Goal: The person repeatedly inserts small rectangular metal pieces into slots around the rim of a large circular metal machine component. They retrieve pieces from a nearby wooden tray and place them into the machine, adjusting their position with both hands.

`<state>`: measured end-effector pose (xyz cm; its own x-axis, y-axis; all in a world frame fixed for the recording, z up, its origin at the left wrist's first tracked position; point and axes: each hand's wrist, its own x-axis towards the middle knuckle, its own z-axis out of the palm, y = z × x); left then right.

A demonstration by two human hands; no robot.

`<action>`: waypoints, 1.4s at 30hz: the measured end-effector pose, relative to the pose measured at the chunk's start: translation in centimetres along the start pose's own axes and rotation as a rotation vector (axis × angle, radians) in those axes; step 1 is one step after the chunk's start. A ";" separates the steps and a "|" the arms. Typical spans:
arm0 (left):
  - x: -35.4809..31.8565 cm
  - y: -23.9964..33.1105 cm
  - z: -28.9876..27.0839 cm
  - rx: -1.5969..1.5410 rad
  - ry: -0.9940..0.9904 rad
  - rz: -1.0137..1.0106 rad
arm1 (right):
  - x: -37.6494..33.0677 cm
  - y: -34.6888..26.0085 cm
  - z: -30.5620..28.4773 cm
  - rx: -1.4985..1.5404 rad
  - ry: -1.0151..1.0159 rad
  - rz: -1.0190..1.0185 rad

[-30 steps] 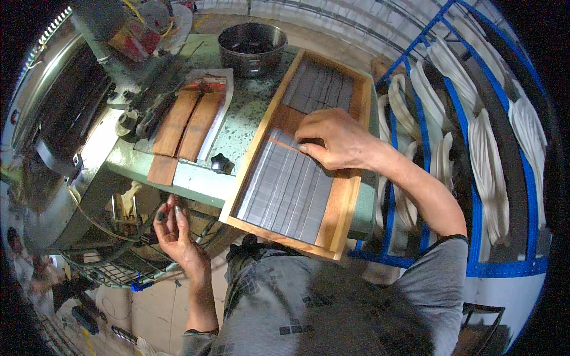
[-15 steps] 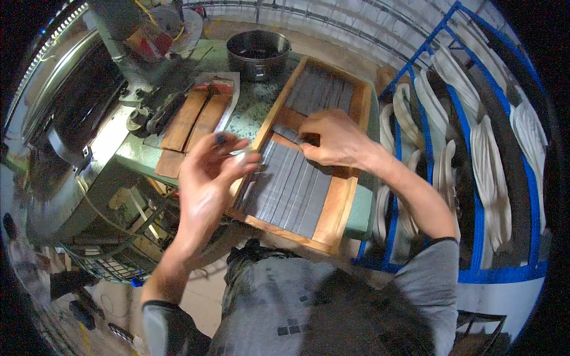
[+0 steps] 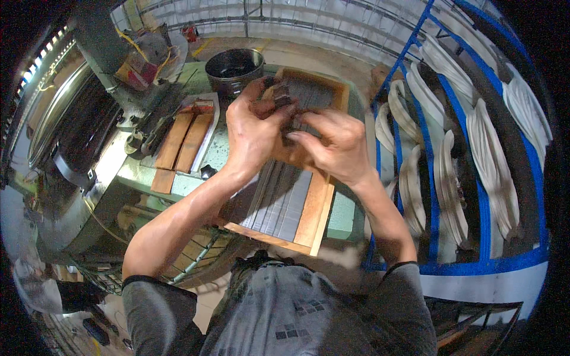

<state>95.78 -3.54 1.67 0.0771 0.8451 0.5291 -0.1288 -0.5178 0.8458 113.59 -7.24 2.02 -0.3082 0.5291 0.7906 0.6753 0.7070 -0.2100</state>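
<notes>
Both my hands are raised over a shallow wooden tray (image 3: 268, 236) on a green machine table. My left hand (image 3: 252, 133) has its fingers curled around a small bundle of dark grey strips (image 3: 280, 95), held up over the tray's far half. Close beside it, my right hand (image 3: 337, 142) has thumb and fingers bent toward the same bundle and seems to pinch its near end; the fingertips are partly in shadow. Flat grey strips (image 3: 274, 199) lie side by side in the tray's near half. More dark strips (image 3: 317, 94) fill the far end, partly hidden behind my hands.
A round dark metal pot (image 3: 235, 66) stands behind the tray. Brown flat pieces (image 3: 184, 139) lie on paper to the left, near a small black knob (image 3: 208, 172) and the machine (image 3: 89, 142). At right, a blue rack (image 3: 432, 196) holds long whitish bundles (image 3: 490, 166).
My left hand has moved from the tray's left edge up and right over the tray, and now grips the strip bundle. My right hand has lifted out of the tray to meet it.
</notes>
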 end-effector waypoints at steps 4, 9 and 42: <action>0.9 0.5 -0.5 0.282 -0.135 -0.138 | -0.4 0.4 -2.1 0.098 0.025 0.152; 0.6 4.5 -0.7 -0.169 -0.163 -0.282 | 0.4 -0.7 -2.5 0.412 0.129 0.279; -40.8 15.3 -42.5 -0.326 0.324 -0.823 | -13.1 -42.5 28.3 0.866 -0.483 0.919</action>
<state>48.62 -40.25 -9.94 -0.0054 0.9500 -0.3123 -0.4304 0.2797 0.8582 69.94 -30.96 -15.66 -0.3010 0.9509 -0.0723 0.1817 -0.0172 -0.9832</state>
